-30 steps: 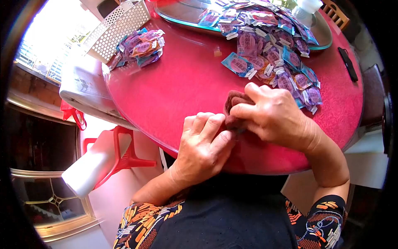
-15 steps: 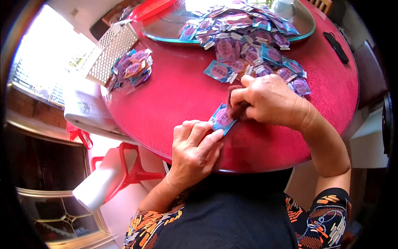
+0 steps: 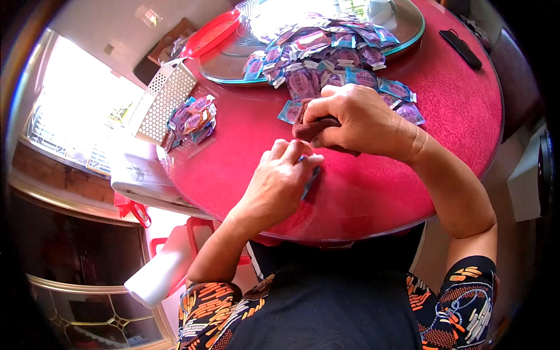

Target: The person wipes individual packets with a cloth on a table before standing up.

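Note:
Near the front of the red table, my left hand (image 3: 274, 184) pinches a small blue packet (image 3: 312, 182), now seen mostly edge-on and partly hidden by the fingers. My right hand (image 3: 364, 125) is closed around a brown cloth (image 3: 312, 129), just above and to the right of the left hand, apart from the packet. Right behind the cloth lies a large heap of small purple and blue packets (image 3: 332, 55), its front ones spread toward my right hand. A smaller pile of packets (image 3: 192, 119) lies at the table's left edge.
The round red table (image 3: 245, 122) carries a glass turntable (image 3: 408, 35) at the back under the heap. A white perforated basket (image 3: 163, 99) and a red tray (image 3: 216, 35) stand at the left. A dark elongated object (image 3: 461, 49) lies at right. A red stool (image 3: 201, 230) is below left.
My left hand has lifted and tilted the packet, which lay flat facing up before. My right hand with the cloth has drawn away from it, up and left. The view has shifted slightly.

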`<state>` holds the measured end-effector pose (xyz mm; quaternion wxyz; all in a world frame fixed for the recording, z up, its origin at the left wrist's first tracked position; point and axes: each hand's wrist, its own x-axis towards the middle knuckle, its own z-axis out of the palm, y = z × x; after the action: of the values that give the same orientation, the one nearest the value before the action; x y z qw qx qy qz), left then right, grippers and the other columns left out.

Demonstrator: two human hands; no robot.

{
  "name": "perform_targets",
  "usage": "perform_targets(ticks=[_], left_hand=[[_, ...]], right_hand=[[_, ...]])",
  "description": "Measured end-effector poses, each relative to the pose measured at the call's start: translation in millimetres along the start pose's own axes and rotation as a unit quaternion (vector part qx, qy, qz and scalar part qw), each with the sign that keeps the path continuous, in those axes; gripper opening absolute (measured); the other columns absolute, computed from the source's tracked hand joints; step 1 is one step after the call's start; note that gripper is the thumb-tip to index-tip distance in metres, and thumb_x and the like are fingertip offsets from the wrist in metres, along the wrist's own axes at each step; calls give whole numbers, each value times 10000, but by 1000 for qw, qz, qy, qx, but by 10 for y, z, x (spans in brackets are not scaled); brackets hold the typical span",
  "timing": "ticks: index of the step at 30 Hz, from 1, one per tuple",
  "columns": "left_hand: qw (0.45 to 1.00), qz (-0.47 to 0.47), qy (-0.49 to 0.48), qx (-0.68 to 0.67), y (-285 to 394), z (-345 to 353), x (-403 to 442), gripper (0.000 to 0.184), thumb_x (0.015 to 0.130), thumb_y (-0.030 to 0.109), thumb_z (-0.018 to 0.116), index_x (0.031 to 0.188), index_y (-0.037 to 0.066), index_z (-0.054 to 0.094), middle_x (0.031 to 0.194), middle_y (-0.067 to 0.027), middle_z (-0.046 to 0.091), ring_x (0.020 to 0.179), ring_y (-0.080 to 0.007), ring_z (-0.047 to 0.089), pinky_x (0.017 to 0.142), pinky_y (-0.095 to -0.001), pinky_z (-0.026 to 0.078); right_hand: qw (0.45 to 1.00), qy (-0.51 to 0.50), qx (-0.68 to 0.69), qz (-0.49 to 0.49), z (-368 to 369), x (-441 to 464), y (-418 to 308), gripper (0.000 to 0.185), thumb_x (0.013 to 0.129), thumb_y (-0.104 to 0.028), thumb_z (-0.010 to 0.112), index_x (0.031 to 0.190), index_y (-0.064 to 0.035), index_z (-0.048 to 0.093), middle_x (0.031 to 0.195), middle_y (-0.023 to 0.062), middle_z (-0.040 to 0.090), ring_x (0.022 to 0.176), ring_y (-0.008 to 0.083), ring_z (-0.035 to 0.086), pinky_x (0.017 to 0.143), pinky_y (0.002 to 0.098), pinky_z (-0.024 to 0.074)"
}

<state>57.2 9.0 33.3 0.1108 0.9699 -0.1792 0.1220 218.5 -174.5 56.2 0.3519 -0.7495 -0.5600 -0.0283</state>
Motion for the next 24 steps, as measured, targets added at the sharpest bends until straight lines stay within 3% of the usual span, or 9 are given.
perform_targets(ticks=[3,6,8,10,14,15,18,20,24], left_hand=[[999,-21,36,-29,-83,44,12,378,878,-1,714,1250,63,737,1054,-161,633,1056,-384,622,896,-468,554],[989,-108,-25,-100,-218,-68,-44,365,821,10,773,1185,35,758,993,-131,624,926,-290,639,818,-409,551],[938,-232,19,-256,-275,-63,-95,233,825,13,840,1044,-10,766,890,-13,679,732,-76,588,657,-279,504],[878,-325,99,-336,-300,-7,-158,182,869,52,882,951,-13,733,777,13,671,657,-50,570,591,-250,459],[909,-357,143,-157,-242,-27,-306,265,903,145,919,897,17,687,698,33,647,624,-57,576,566,-233,451],[912,-376,112,-119,-275,-22,-400,251,903,136,912,1000,6,722,799,-9,677,678,-81,609,618,-253,490],[950,-233,184,-102,-194,-14,-581,305,892,125,907,1129,14,750,994,-77,706,815,-127,656,682,-286,526],[979,-125,158,-14,-134,-52,-630,380,852,56,873,1216,49,763,1161,-130,697,1037,-293,651,865,-416,556],[982,-120,147,-18,111,105,-694,382,833,8,827,1208,52,769,1108,-132,686,1011,-341,628,915,-455,516]], right_hand=[[1000,9,-3,-11,-19,-20,-26,212,836,-224,882,1029,-149,837,902,106,709,879,327,724,771,455,557],[1000,5,-15,-19,-13,-32,-12,212,835,-223,886,1029,-152,840,891,100,700,870,324,723,765,455,556],[1000,11,-19,-21,-17,-40,-35,212,836,-223,889,1031,-155,842,887,97,696,864,321,722,761,456,555],[999,16,-25,-21,-3,-51,-43,209,838,-221,891,1031,-155,843,883,96,693,861,316,722,760,458,554],[998,24,-50,-31,54,-63,-27,180,849,-224,893,1005,-153,838,869,102,683,843,314,726,744,463,552],[998,22,-53,-35,65,-62,-17,176,850,-230,893,998,-154,837,864,104,681,837,317,727,739,464,551],[996,12,-59,-58,97,-67,26,184,843,-240,894,995,-157,831,880,109,680,824,323,730,719,461,558],[995,12,-72,-71,141,-53,30,193,835,-236,890,1000,-160,822,911,108,679,820,324,729,704,453,566],[983,22,-138,-120,306,-66,-115,186,829,-228,847,1000,-181,792,989,95,651,820,311,722,673,429,585]])
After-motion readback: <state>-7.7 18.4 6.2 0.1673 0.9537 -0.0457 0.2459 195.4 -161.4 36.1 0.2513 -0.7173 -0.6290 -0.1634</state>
